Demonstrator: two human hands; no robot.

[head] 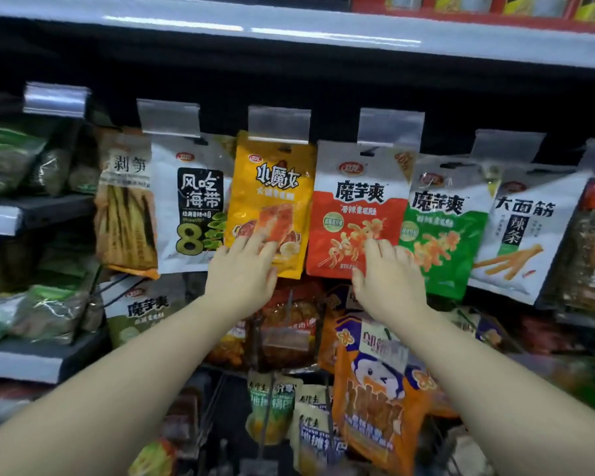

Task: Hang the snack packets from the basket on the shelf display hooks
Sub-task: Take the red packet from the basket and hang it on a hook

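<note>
left hand [244, 269]: mine, fingers straight and spread, laid flat on the lower half of the yellow packet [272, 201]; thumb sits at the packet's bottom right edge, nothing pinched.
right hand [389, 276]: mine, fingers straight and relaxed, tips resting on the lower right of the red-and-white konjac packet [354, 207]; no grip on it.
yellow packet: hangs under a clear price-tag holder [279, 123], tilted a little, left edge over the white seaweed packet [189, 204].
red-and-white konjac packet: hangs just right of the yellow one, edges touching, top under the next clear holder [390, 127].
row, left to right: bamboo-shoot packet [126, 214], white seaweed packet, yellow, red-and-white, green-and-white konjac packet [443, 228], white gluten-strip packet [522, 235]. All overlap their neighbours.
hooks: hidden behind the holders and packet tops; can't tell whether the yellow packet's hole sits on one.
below my hands: an orange packet with a cartoon duck [378, 400], green-and-yellow packets [272, 407] beside it, dark wires around them; blurred, can't tell if that's the basket.
lower row: another white-and-green konjac packet [145, 310] hangs under the seaweed packet.
left side: shelves [21, 362] with green bagged goods [11, 156], blurred.
top: grey shelf edge [289, 32] over a dark back panel.
</note>
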